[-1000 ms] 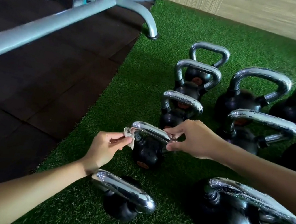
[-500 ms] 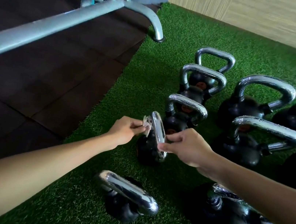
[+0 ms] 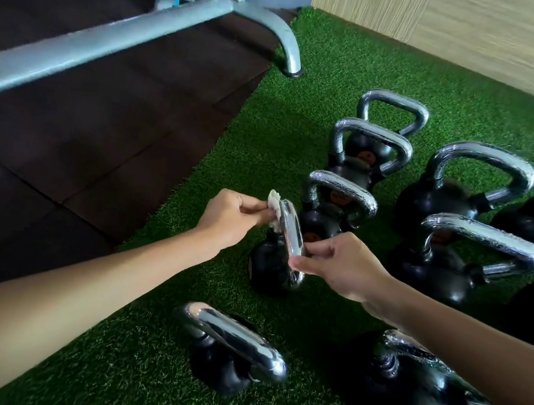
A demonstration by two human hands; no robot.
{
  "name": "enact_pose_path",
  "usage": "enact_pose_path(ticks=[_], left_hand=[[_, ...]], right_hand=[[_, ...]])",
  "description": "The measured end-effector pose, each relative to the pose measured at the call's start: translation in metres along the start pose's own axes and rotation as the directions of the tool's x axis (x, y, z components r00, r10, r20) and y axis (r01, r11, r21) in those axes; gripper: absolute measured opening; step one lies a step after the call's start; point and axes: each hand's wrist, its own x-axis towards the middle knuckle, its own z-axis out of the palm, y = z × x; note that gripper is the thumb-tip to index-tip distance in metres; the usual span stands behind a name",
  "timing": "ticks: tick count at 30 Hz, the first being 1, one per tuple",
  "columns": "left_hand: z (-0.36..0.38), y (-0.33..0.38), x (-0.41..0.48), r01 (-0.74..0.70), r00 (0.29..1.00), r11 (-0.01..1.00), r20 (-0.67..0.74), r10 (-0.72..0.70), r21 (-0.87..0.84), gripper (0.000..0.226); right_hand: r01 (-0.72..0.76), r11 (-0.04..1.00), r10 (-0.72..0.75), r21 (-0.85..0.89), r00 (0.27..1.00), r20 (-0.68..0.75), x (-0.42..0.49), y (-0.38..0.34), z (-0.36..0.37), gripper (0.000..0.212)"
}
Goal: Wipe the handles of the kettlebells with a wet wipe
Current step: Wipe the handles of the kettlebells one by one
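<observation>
Several black kettlebells with chrome handles stand on green turf. A small one (image 3: 269, 268) sits at the centre, its chrome handle (image 3: 290, 232) turned edge-on to me. My left hand (image 3: 233, 218) pinches a crumpled white wet wipe (image 3: 274, 208) against the far end of that handle. My right hand (image 3: 341, 265) grips the handle's near end with fingertips. Two more kettlebells (image 3: 229, 349) (image 3: 403, 396) stand close to me, the right one partly hidden by my right forearm.
More kettlebells (image 3: 369, 155) (image 3: 461, 193) (image 3: 458, 255) stand in rows behind and right. A grey metal machine frame (image 3: 102, 42) crosses the dark rubber floor (image 3: 75, 156) at left, its foot (image 3: 291, 63) on the turf edge. A wooden wall (image 3: 458, 26) runs along the back.
The small kettlebell's handle has been turned from broadside to edge-on. My left hand with the wipe moved up along the handle's far end; my right hand kept hold of the near end.
</observation>
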Motion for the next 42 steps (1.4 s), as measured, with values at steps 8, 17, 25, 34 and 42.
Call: enact_pose_path(ticks=[8, 17, 25, 34, 42], left_hand=[[0.002, 0.017, -0.006, 0.012, 1.0, 0.996, -0.026, -0.014, -0.093, 0.027], [0.009, 0.014, -0.036, -0.001, 0.997, 0.999, 0.081, 0.005, -0.047, 0.031], [0.013, 0.004, -0.056, -0.134, 0.937, 0.974, 0.343, 0.064, 0.184, 0.015], [0.012, -0.001, -0.046, -0.431, 0.842, 0.847, 0.477, 0.254, 0.311, 0.012], [-0.007, -0.003, -0.038, -0.382, 0.897, 0.865, 0.357, 0.261, 0.327, 0.018]], right_hand=[[0.039, 0.999, -0.038, -0.012, 0.999, 0.014, 0.005, 0.004, -0.003, 0.018], [0.081, 0.984, -0.049, -0.157, 0.979, 0.196, 0.001, -0.004, -0.021, 0.016], [0.08, 0.991, -0.061, -0.111, 0.984, 0.167, 0.007, 0.005, -0.021, 0.02], [0.089, 0.993, -0.075, -0.073, 0.982, 0.173, 0.008, 0.006, -0.02, 0.011], [0.2, 0.885, -0.261, -0.42, 0.961, -0.093, 0.003, 0.007, -0.015, 0.066]])
